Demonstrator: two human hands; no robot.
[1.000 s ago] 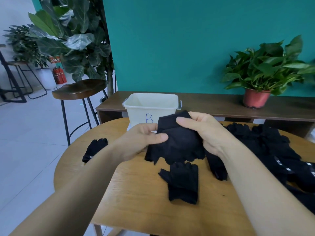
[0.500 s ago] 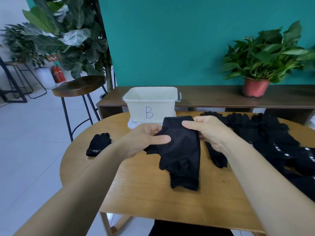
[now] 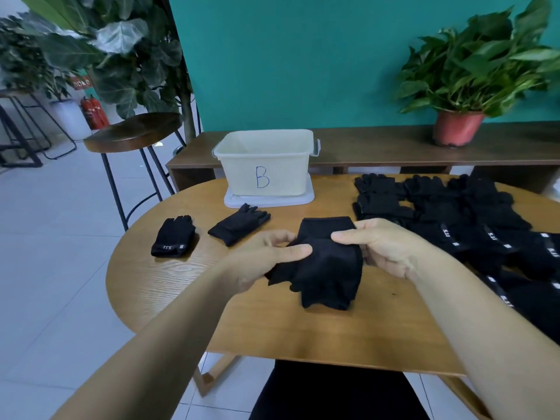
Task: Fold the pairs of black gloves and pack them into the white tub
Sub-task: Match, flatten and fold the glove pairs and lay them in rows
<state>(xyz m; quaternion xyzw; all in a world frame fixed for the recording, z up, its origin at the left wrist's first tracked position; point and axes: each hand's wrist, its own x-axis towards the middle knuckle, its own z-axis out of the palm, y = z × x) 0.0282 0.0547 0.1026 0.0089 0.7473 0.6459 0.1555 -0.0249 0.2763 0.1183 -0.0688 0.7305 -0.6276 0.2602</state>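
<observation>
Sitting at the far edge of the table (image 3: 181,298), the white tub (image 3: 263,168) marked B rests on a flat white lid (image 3: 272,201); what shows of its inside is bare wall. Over the table's middle, the left hand (image 3: 266,256) pinches the folded pair of black gloves (image 3: 330,268) between thumb and curled fingers, and the right hand (image 3: 381,247) grips its upper right side likewise. A tagged glove (image 3: 174,236) and a plain glove (image 3: 239,224) lie toward the left edge; a heap of gloves (image 3: 454,219) covers the right edge.
</observation>
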